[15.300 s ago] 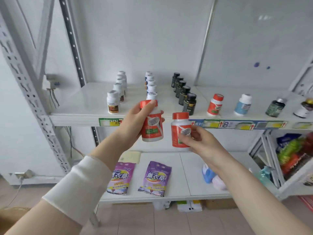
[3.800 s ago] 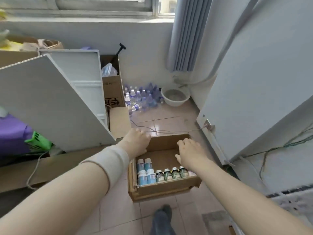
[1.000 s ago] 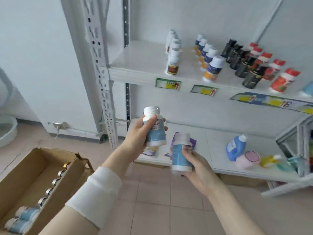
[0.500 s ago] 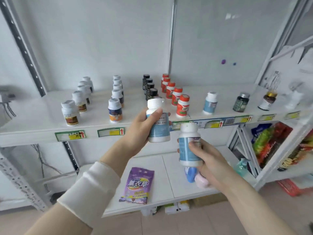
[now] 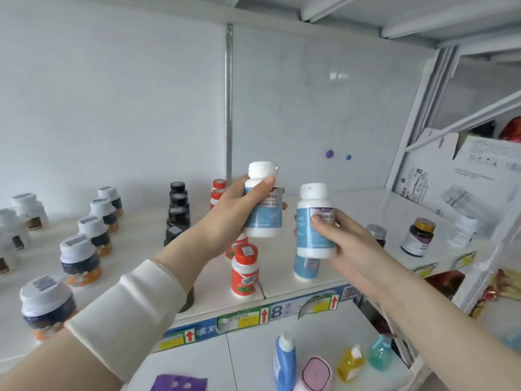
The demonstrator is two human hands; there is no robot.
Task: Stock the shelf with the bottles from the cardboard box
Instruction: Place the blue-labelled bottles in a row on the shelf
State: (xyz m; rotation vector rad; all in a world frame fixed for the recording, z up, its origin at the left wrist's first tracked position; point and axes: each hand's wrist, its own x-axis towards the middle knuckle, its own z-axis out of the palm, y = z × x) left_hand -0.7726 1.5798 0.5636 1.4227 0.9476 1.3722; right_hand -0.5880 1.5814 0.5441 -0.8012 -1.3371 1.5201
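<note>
The left hand [image 5: 234,213] is raised above the white, smooth-topped metal shelf [image 5: 141,244]. Its thumb and fingers are curled round a white plastic cylindrical bottle with a pale blue paper label and a ribbed white screw cap [image 5: 266,218], which it holds upright. A cream, soft-looking knitted sleeve [image 5: 127,309] covers that forearm, which reaches up from the lower left.

Just right of it and slightly lower, the right hand [image 5: 349,244] pinches a second white, blue-labelled bottle [image 5: 304,235] of the same shape. The thumb lies across the label and the fingers wrap round behind. This bottle is also upright and clear of the shelf. The two hands are apart, and their bottles are near each other but not touching.

Directly below the right hand's bottle, a third blue-labelled bottle [image 5: 306,268] stands on the shelf. Under the left hand runs a row of glossy red bottles with orange-red caps [image 5: 244,273]. Beyond the left wrist stands a row of black, shiny, round-shouldered bottles [image 5: 177,213]. Further left of that arm are squat dark bottles with white caps [image 5: 81,258].

Right of the right hand stands a dark amber bottle with a gold cap [image 5: 417,237]. A strip of blue, green and yellow price labels [image 5: 253,317] runs along the shelf's front edge beneath both forearms.
</note>
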